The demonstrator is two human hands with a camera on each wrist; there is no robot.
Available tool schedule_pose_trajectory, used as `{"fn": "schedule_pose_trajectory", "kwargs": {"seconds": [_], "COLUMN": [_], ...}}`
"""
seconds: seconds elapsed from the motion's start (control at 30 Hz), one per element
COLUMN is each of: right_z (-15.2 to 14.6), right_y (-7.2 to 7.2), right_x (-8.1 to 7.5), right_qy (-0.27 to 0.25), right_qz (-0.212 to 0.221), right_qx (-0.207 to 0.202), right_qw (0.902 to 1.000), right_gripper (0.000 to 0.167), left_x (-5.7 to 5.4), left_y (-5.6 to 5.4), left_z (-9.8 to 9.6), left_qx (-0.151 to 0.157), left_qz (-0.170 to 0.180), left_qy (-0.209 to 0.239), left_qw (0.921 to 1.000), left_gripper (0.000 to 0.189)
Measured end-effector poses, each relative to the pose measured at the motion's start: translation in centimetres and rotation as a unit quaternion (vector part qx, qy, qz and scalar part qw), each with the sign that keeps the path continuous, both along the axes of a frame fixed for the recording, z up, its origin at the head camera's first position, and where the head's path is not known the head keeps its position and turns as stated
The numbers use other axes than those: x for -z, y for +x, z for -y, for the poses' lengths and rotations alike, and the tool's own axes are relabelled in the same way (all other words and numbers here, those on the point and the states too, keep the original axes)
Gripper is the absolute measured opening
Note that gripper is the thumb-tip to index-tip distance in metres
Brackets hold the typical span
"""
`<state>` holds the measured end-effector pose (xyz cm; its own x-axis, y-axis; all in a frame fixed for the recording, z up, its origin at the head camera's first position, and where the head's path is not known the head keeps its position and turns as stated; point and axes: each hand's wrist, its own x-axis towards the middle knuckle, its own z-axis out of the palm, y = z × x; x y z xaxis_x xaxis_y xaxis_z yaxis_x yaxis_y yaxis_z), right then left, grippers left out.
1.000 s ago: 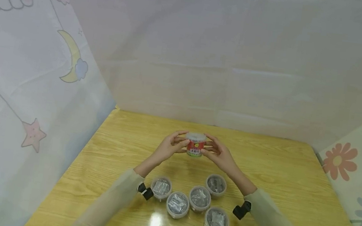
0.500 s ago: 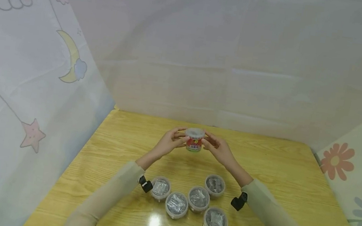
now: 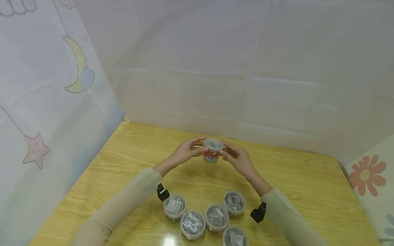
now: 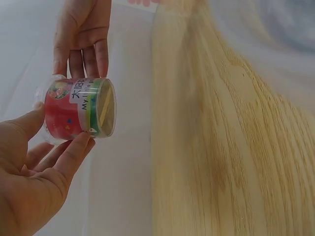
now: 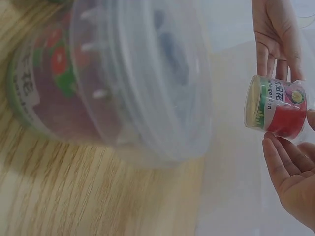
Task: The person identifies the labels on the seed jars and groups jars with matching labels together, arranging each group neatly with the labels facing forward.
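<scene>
A small clear plastic tub (image 3: 211,152) with a red label is held up between both hands over the far part of the table. In the left wrist view, the tub (image 4: 66,110) shows a printed label reading "My little..." and a see-through base. My left hand (image 3: 183,155) grips its left side, thumb near the lid and fingers along the wall. From the opposite side my right hand (image 3: 242,164) grips it likewise, thumb towards the front. The right wrist view shows the tub (image 5: 285,110) with my right hand's fingers (image 5: 278,160) against its wall.
Several similar lidded tubs stand between the forearms, among them a left one (image 3: 175,205), a rear one (image 3: 234,202) and a front one (image 3: 235,242). One tub (image 5: 98,83) looms close in the right wrist view. Printed cloth (image 3: 205,58) bounds the wooden table (image 3: 125,225).
Both hands have moved the tub slightly up in the head view. Its lid shows more than a second ago. The other tubs stay where they were.
</scene>
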<state>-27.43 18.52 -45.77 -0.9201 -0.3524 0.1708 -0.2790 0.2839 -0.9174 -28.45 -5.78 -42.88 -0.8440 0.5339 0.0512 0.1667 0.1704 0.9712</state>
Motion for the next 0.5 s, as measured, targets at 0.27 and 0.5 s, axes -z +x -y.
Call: {"fn": "schedule_pose_trajectory", "kwargs": {"seconds": [0.27, 0.5], "right_z": [0.1, 0.0], "right_y": [-0.7, -2.0], "right_x": [0.2, 1.5], "right_qy": [0.027, 0.066], "right_qz": [-0.009, -0.043], "right_qx": [0.003, 0.019], "right_qw": [0.9996, 0.9967], "right_gripper": [0.053, 0.054], "left_x": [2.7, 4.2], "left_y": [-2.5, -3.5], "left_z": [-0.4, -0.7], "left_qx": [-0.007, -0.04], "left_qz": [-0.032, -0.052], "left_qy": [-0.038, -0.062], "left_qw": [0.9988, 0.9959], "left_gripper": [0.057, 0.058]}}
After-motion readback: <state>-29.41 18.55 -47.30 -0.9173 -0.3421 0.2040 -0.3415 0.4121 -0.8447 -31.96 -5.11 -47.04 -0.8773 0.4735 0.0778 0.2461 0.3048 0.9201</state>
